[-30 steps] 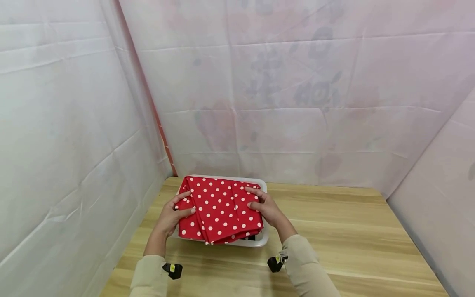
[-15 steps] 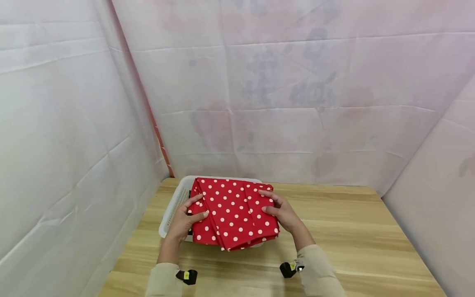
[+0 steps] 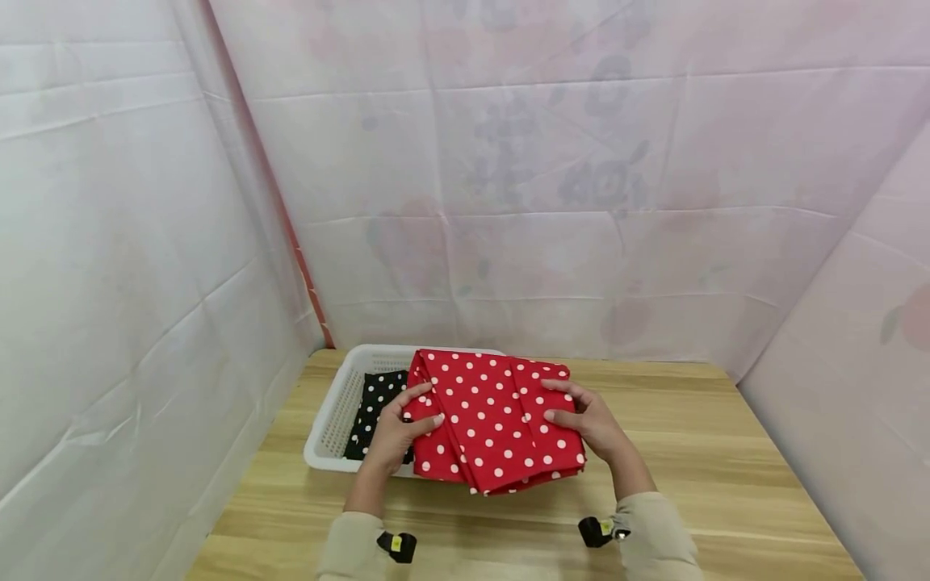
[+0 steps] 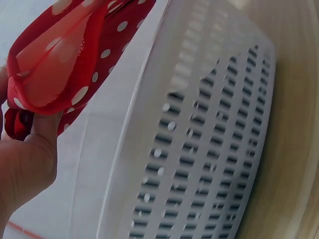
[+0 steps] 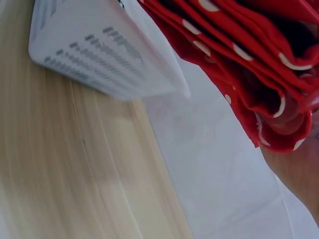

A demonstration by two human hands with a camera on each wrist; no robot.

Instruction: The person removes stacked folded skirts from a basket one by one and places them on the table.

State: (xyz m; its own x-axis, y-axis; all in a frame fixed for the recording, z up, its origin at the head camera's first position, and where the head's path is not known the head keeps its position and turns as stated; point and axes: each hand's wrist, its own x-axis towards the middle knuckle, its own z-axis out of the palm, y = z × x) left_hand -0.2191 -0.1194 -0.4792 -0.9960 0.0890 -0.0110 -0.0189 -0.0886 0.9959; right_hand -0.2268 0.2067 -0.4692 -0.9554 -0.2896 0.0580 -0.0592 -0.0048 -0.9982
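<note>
A folded red cloth with white polka dots (image 3: 494, 420) is held level between both hands, raised above the basket's rim. My left hand (image 3: 395, 432) grips its left edge, thumb on top; in the left wrist view the fabric's folded layers (image 4: 55, 64) curve over the fingers. On the opposite edge my right hand (image 3: 592, 420) pinches the cloth, thumb on top. Several stacked layers (image 5: 239, 55) show in the right wrist view. Beneath and to the left stands a white perforated plastic basket (image 3: 330, 424), its right part covered by the cloth. Inside lies a black cloth with white dots (image 3: 378, 395).
The basket stands on a wood-grain table (image 3: 690, 468), near its back left corner. Pale printed sheets hang as walls behind (image 3: 508, 242) and at the left (image 3: 109, 323). A small black camera is strapped to each wrist.
Both hands have carried the red cloth to the right, partly off the basket. The black dotted cloth in the basket's left part has come into view.
</note>
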